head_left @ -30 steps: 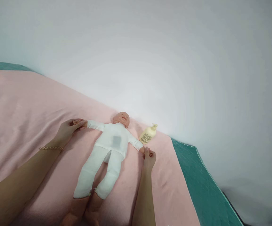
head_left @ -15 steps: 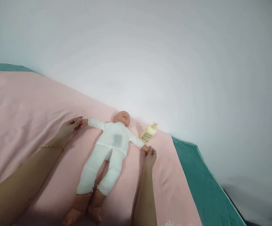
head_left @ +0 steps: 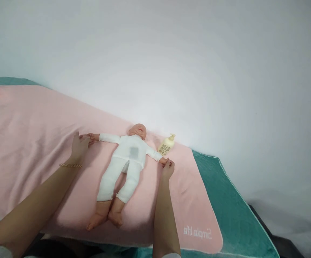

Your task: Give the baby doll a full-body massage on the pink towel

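A baby doll in a white long-sleeved top and white trousers lies face up, both arms stretched out sideways and its feet bare. A grey patch marks the chest. My left hand, a beaded bracelet at its wrist, is at the doll's hand on the left side, with fingers apart; whether they touch it is hard to tell. Over on the right, my right hand pinches the doll's other hand between thumb and fingers. Just above that arm stands a pale yellow pump bottle with a printed label.
Under the doll is a pink blanket with wrinkles at left and mirrored lettering near its lower right corner. It lies over a green cover. A plain pale wall rises right behind the doll's head and the bottle.
My left hand has loosened its pinch on the doll's hand, its fingers now apart. My right hand keeps its hold. The view has shifted back, showing the doll's feet and the blanket's front edge.
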The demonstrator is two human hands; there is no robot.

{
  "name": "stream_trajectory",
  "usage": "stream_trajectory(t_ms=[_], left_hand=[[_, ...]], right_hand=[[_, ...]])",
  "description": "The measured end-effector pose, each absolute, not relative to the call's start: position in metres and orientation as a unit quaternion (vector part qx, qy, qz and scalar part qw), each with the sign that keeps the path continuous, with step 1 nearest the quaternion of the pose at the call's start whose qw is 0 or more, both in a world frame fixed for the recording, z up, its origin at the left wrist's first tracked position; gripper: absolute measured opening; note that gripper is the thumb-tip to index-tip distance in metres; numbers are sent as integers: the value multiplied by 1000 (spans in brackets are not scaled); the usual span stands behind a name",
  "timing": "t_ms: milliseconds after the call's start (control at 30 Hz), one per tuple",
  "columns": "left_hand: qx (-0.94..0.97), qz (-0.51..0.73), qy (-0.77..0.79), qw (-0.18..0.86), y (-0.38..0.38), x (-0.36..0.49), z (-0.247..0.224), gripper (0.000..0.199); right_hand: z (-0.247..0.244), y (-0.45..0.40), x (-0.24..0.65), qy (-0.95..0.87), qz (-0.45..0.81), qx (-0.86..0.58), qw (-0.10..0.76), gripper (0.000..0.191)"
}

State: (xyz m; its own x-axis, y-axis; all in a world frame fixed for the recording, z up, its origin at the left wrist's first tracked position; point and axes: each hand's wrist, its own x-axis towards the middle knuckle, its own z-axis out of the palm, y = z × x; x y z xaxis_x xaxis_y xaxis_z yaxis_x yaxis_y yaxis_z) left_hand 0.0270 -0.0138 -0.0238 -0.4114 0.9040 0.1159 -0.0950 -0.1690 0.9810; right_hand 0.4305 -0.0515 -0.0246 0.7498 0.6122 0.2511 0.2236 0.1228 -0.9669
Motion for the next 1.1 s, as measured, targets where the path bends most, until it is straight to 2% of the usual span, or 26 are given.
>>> stream_trajectory(t_ms=[167, 333, 467, 667, 767, 900, 1100], left_hand=[[368, 646, 567, 355, -48, 31, -10, 75], [451, 612, 581, 291, -114, 35, -7, 55], [534, 514, 589, 322, -174, 37, -36, 50], [676, 519, 435, 291, -243, 53, -86, 36], [704, 515, 412, 262, -255, 63, -101, 37], [679, 533, 454, 223, -254, 70, -110, 34], [569, 564, 518, 300, -254, 69, -101, 22]], right_hand=[[-24, -53, 427, -313, 144, -662, 666, 25], [-25, -54, 426, -316, 147, -662, 664, 26], [-28, -53, 426, -321, 152, -654, 668, 28], [-31, -52, 428, -316, 162, -638, 683, 37], [-30, -52, 428, -313, 167, -620, 700, 43], [-29, -50, 429, -313, 190, -584, 724, 57], [-25, -52, 428, -330, 248, -528, 742, 58]])
